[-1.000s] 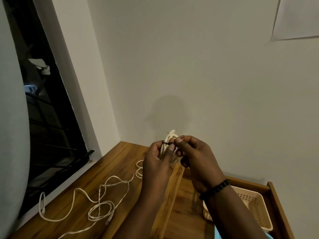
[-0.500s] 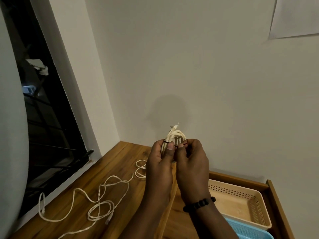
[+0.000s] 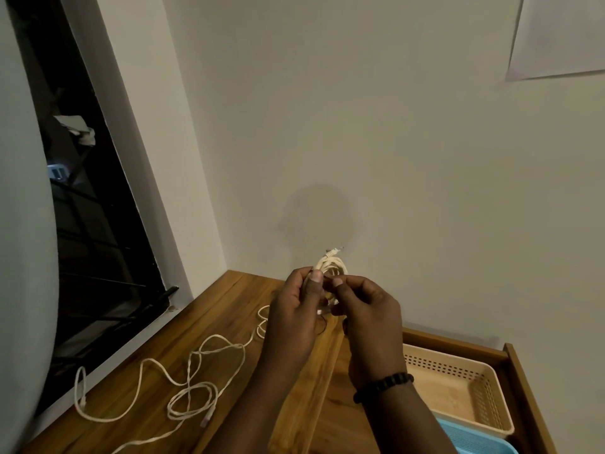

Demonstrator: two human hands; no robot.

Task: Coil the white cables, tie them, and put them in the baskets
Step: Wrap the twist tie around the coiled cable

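I hold a small coiled white cable [image 3: 333, 264] up in front of the wall, its plug end sticking out at the top. My left hand [image 3: 296, 309] grips the coil's left side with the thumb pressed on it. My right hand [image 3: 370, 317] pinches at the coil's right side, where a thin dark tie shows between the fingers. A second white cable [image 3: 193, 385] lies loose and tangled on the wooden table [image 3: 209, 316] to the left. A beige basket [image 3: 484, 371] sits at the right, with a blue basket [image 3: 471, 437] in front of it.
A dark window [image 3: 98, 224] runs along the table's left edge. The wall stands close behind the table. A raised wooden edge [image 3: 523, 388] borders the baskets on the right. A sheet of paper [image 3: 556, 37] hangs on the wall at the upper right.
My hands have shifted slightly to the right and apart around the coil. The plug end now sticks out above the coil. The view has tipped down, so the blue basket shows.
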